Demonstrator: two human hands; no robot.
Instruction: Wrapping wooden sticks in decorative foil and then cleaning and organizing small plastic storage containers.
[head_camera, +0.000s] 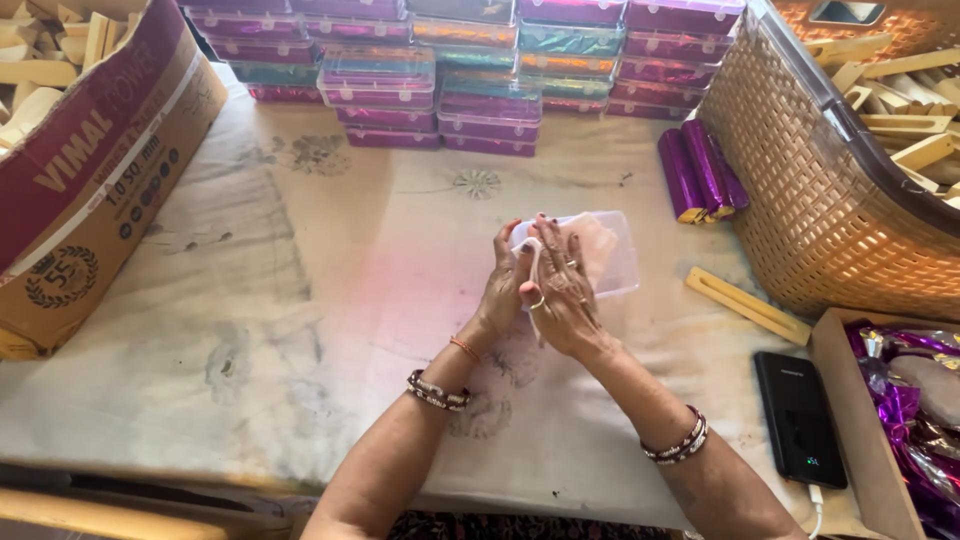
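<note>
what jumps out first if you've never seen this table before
Both hands meet at the table's middle: the left hand and right hand clasp a clear plastic box with something pale inside. Behind them, along the far edge, stands a wall of stacked clear boxes filled with shiny purple, green and orange. At the right a tan woven basket looms, with purple foil-wrapped bars beside it.

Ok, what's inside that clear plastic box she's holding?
Through the clear plastic box a pale, pinkish piece shows. Both hands, left hand and right hand, cover its near end, so anything there is hidden.
</note>
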